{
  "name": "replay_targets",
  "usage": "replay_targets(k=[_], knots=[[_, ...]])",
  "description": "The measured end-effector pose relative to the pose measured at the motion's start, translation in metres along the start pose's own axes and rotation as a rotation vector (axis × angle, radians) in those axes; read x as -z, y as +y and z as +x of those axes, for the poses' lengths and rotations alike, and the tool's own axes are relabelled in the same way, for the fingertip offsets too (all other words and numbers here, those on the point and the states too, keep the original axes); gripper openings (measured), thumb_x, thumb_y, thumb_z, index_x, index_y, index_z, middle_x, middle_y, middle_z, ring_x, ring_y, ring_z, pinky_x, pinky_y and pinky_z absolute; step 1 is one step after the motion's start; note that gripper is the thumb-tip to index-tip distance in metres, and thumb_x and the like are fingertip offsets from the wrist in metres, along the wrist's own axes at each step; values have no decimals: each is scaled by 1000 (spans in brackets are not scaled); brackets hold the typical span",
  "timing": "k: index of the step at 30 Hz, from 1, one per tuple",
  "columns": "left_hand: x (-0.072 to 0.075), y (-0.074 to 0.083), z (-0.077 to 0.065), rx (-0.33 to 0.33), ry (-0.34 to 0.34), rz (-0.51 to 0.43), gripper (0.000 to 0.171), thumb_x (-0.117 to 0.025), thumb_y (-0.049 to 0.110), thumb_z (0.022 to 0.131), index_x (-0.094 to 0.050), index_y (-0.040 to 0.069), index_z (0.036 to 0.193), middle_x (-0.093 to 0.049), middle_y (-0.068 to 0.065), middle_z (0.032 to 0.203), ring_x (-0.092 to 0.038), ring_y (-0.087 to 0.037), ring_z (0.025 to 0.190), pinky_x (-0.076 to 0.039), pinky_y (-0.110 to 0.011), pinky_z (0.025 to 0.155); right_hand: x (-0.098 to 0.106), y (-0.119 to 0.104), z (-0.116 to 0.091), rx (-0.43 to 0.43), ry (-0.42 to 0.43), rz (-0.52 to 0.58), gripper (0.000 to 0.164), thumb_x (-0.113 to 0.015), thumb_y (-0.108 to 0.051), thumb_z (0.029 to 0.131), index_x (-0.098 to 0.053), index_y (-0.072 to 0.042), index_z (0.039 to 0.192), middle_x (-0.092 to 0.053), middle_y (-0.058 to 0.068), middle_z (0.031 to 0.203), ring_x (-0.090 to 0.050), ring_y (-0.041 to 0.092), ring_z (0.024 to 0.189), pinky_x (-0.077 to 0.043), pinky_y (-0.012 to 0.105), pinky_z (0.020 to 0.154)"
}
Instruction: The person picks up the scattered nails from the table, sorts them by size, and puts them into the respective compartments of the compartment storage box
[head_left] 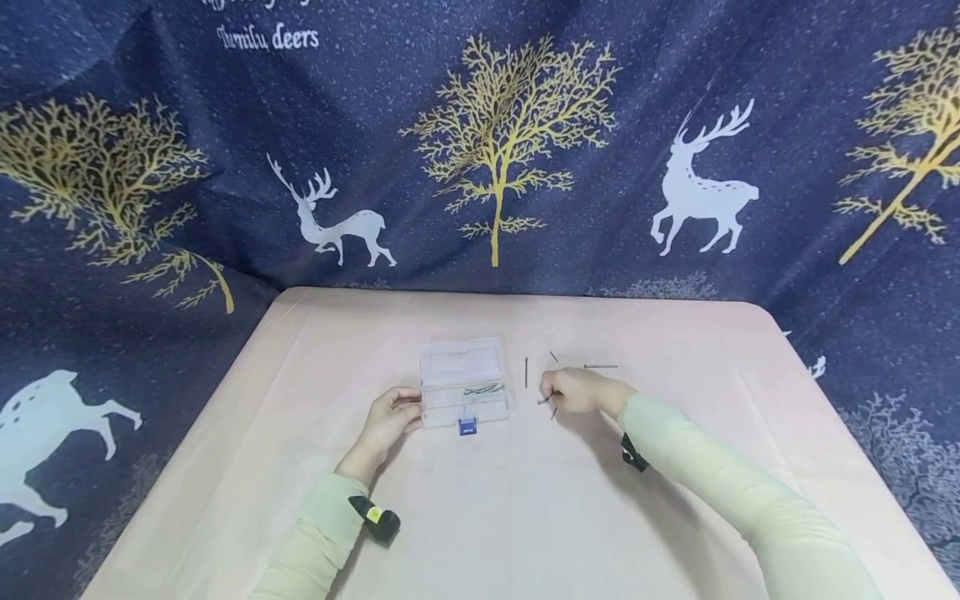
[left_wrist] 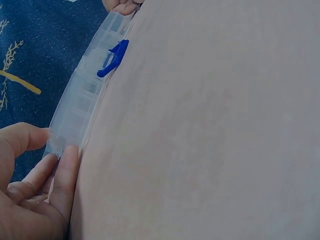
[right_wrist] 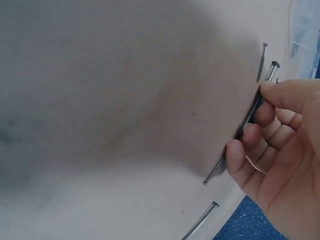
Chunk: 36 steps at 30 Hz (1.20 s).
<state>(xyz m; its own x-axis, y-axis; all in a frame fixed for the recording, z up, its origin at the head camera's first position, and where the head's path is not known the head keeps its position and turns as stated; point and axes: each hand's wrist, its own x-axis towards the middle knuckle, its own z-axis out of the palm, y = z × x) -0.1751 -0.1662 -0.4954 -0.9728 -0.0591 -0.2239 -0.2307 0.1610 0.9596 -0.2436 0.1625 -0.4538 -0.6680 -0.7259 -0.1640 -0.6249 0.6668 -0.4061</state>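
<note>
An open clear plastic box [head_left: 463, 410] with a blue latch [head_left: 467, 426] lies on the table, its lid [head_left: 461, 360] folded back. Several thin nails [head_left: 483, 389] lie in one of its compartments. At the box's left end my left hand [head_left: 390, 423] holds the corner between thumb and fingers. To the right of the box, my right hand [head_left: 573, 390] pinches a metal nail [right_wrist: 272, 71] close to the tabletop. Around that hand lie loose nails: an upright-lying one [head_left: 527, 372], a short one [head_left: 553, 357], a sideways one [head_left: 602, 366] and one just below the fingers [head_left: 554, 412].
A pale pink cloth covers the table [head_left: 480, 517]. Behind it hangs a dark blue curtain [head_left: 585, 208] printed with deer and trees. Dark wrist cameras [head_left: 378, 522] sit at both sleeves.
</note>
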Motion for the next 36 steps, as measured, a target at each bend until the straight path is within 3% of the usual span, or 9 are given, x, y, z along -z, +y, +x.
replay_targets(k=[4,8,19,25,32,36], knots=[[0,0,0,2,-1,1,36,-56,1,89,-50,-5,124,-55,-26,124,-59,-32,109,-59,-29,86,3,-2,2,-52,-51,17,10,-57,0,85,-58,-9,89,-63,1,87,-54,12,77,-52,26,73],[0,0,0,5,0,1,36,-56,2,89,-50,-5,124,-55,-25,123,-60,-31,108,-59,-29,86,2,-3,1,-57,-40,35,11,-58,1,84,-56,-8,87,-62,2,86,-53,13,77,-52,26,73],[-1,1,0,-4,1,4,37,-56,2,89,-50,-6,124,-54,-26,124,-58,-35,112,-58,-32,88,-12,-1,-3,27,161,-78,14,-58,3,81,-54,-10,80,-56,0,85,-53,15,81,-54,30,76],[-3,-2,-2,-1,3,4,36,-55,2,90,-49,-6,124,-54,-26,124,-57,-36,113,-58,-32,88,-19,0,-5,63,236,-55,14,-58,4,83,-54,-9,85,-60,3,88,-57,19,86,-55,34,80],[-2,-2,-4,-14,1,0,35,-55,3,91,-49,-8,124,-53,-28,124,-57,-36,112,-58,-34,89,-19,0,-5,121,287,-15,14,-62,4,81,-56,-8,83,-57,0,77,-52,13,75,-54,29,71],[-2,-1,-4,-20,2,-2,35,-55,3,91,-49,-8,123,-53,-28,124,-57,-37,112,-58,-34,88,-19,0,-7,114,304,-3,13,-64,3,81,-60,-5,90,-56,-1,78,-51,11,74,-55,27,71]])
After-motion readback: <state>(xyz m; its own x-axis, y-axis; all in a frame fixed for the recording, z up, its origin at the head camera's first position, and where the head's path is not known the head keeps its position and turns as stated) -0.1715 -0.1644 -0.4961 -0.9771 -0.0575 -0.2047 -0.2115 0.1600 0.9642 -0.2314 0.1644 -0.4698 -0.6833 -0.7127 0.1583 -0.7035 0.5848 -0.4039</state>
